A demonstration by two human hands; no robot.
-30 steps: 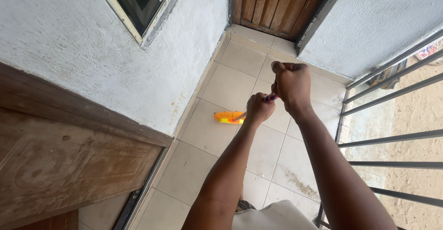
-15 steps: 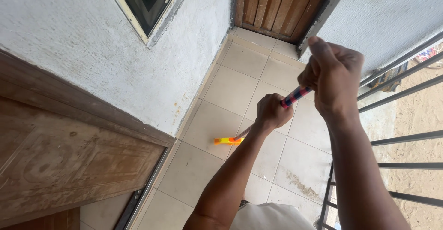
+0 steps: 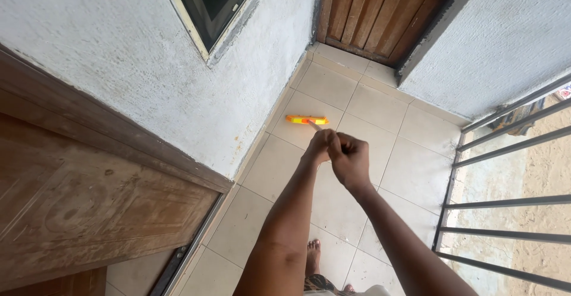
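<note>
An orange and yellow broom head [image 3: 306, 119] rests on the beige tiled floor [image 3: 369, 109], close to the white rough wall. Its thin handle runs back toward me and disappears into my hands. My left hand [image 3: 319, 147] is closed around the handle just behind the broom head. My right hand [image 3: 351, 159] grips the same handle right beside it, the two fists touching. Most of the handle is hidden by my hands and forearms.
A dark wooden door [image 3: 89, 201] stands at the left, and another slatted wooden door [image 3: 380, 10] closes the far end. A window [image 3: 217, 2] sits in the white wall. Grey metal railing bars [image 3: 511, 201] line the right side, with sandy ground beyond. My bare foot [image 3: 313, 254] shows below.
The broom head has been pushed away from me, farther along the floor toward the far door. My right hand has dropped from high up down next to my left hand.
</note>
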